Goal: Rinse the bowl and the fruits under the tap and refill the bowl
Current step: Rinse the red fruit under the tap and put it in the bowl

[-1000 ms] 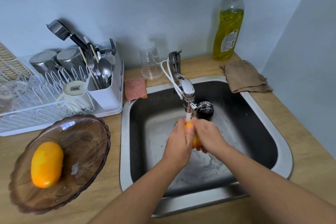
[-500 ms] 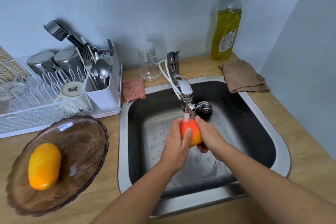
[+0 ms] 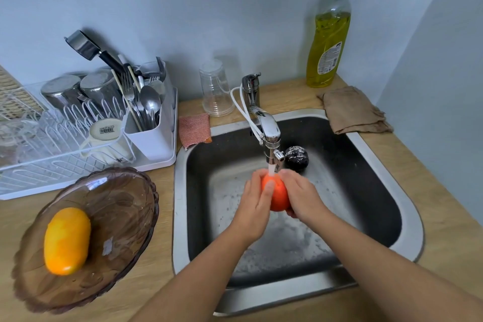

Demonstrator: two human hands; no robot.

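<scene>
Sink (image 3: 180, 217): steel, set in the counter's right half; tap (image 3: 269, 131) at its back edge, water flowing.
Bowl (image 3: 125, 217): brown glass, counter's front-left corner, contains 1 yellow fruit (image 3: 66, 240).
Left hand (image 3: 254, 212), right hand (image 3: 303, 196): both cupped round 1 orange-red fruit (image 3: 278, 195) under the stream.

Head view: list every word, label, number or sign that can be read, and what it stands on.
No text is legible.
The label on the dish soap bottle: print too small to read.
The base sticker on the white mug: barcode-like marks, too blurred.
The pale sticker in the brown bowl: nothing readable.
</scene>
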